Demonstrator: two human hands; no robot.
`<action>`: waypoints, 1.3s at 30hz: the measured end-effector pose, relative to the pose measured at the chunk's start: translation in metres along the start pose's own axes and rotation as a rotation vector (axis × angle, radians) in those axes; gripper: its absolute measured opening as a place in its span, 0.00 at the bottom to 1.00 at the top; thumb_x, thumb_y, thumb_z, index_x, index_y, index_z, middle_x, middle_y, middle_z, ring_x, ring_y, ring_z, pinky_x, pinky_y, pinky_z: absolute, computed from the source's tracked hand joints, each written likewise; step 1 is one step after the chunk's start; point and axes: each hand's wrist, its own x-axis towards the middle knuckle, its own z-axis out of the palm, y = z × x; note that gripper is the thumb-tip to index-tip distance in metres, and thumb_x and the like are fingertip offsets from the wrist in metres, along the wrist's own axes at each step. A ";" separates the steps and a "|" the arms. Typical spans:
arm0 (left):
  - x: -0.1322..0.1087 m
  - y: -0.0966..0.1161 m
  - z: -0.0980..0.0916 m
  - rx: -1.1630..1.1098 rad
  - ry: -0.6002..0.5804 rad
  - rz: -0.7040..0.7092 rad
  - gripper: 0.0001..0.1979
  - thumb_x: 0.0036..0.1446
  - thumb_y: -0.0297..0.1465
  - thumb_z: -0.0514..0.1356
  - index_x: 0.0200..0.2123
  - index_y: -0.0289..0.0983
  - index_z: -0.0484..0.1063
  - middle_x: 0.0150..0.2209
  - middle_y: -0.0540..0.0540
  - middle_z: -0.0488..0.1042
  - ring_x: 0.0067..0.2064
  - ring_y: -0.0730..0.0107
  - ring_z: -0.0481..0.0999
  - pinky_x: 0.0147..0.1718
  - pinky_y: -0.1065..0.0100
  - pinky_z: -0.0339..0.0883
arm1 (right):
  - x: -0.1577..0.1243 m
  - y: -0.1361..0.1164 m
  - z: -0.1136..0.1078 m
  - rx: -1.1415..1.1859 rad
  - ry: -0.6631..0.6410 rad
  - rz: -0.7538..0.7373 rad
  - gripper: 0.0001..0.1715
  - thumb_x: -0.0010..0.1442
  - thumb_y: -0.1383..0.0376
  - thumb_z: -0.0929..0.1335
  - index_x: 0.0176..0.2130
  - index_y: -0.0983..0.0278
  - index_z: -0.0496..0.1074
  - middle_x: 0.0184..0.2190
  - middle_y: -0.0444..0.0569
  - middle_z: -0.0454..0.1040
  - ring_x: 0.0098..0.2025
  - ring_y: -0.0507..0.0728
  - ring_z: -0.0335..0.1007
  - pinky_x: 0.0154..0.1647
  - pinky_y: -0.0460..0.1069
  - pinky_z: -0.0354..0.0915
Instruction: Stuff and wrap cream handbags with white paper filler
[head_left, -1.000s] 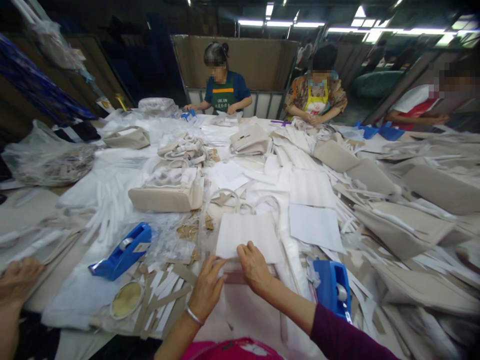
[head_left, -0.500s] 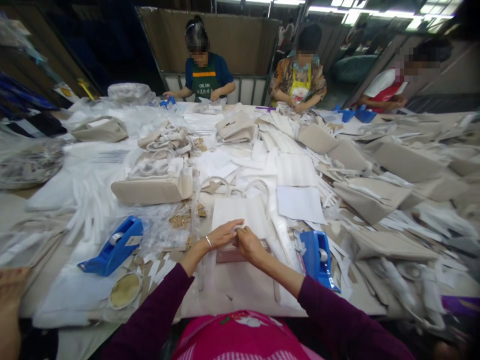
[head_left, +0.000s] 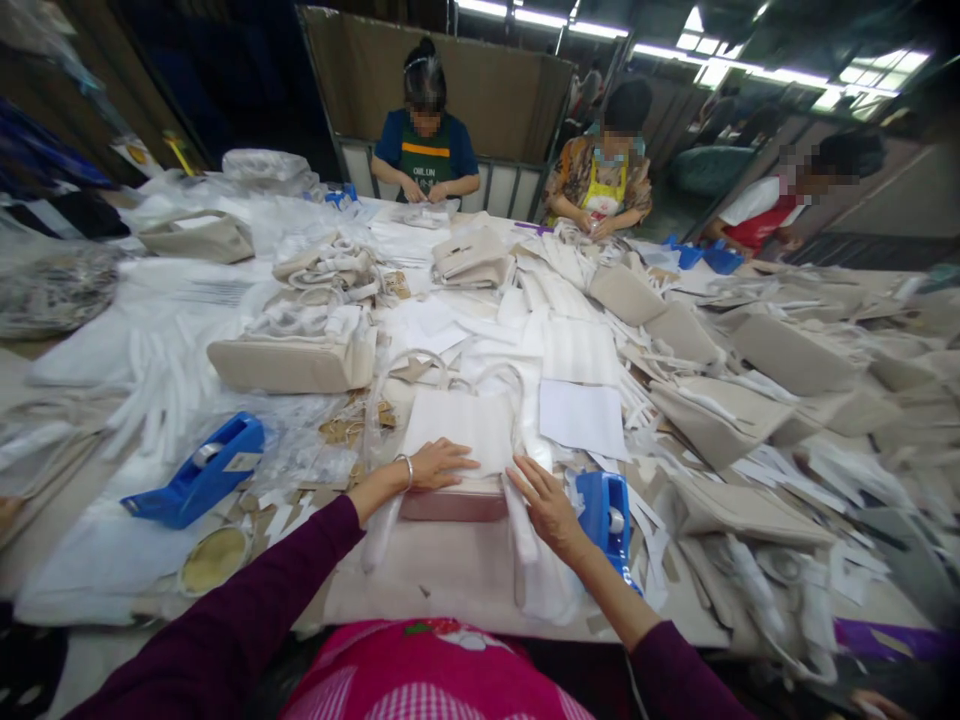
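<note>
Beige bag, smooth and boxy, lies at lower centre of the frame beneath a flat white sheet. The left hand rests on it, fingers straight; the right hand has spread fingers at a puffy white strip.

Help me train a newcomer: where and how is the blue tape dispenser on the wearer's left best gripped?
Probably by the broad right-hand end of the blue tape dispenser, the left hand coming from above and the right: its thin nose points left, and the tape roll sits mid-body.
</note>
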 end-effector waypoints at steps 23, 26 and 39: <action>-0.121 -0.004 0.004 0.076 0.221 -0.018 0.42 0.41 0.11 0.47 0.61 0.44 0.53 0.65 0.45 0.52 0.66 0.63 0.47 0.61 0.51 0.46 | 0.055 0.003 0.032 0.609 0.045 0.687 0.18 0.56 0.51 0.61 0.32 0.63 0.66 0.28 0.45 0.68 0.32 0.55 0.63 0.37 0.50 0.62; -0.122 -0.014 0.019 0.179 0.271 -0.009 0.39 0.45 0.11 0.45 0.60 0.42 0.54 0.64 0.43 0.52 0.66 0.66 0.47 0.61 0.52 0.49 | 0.050 0.001 0.026 0.673 0.004 0.612 0.18 0.51 0.55 0.66 0.40 0.62 0.68 0.35 0.47 0.71 0.39 0.58 0.65 0.42 0.52 0.63; -0.098 -0.025 -0.001 -0.406 0.480 -0.201 0.16 0.60 0.36 0.51 0.48 0.37 0.67 0.45 0.42 0.72 0.48 0.61 0.69 0.49 0.59 0.63 | 0.044 -0.004 0.038 0.664 0.067 0.770 0.21 0.53 0.57 0.64 0.45 0.65 0.67 0.33 0.48 0.68 0.38 0.57 0.65 0.42 0.50 0.62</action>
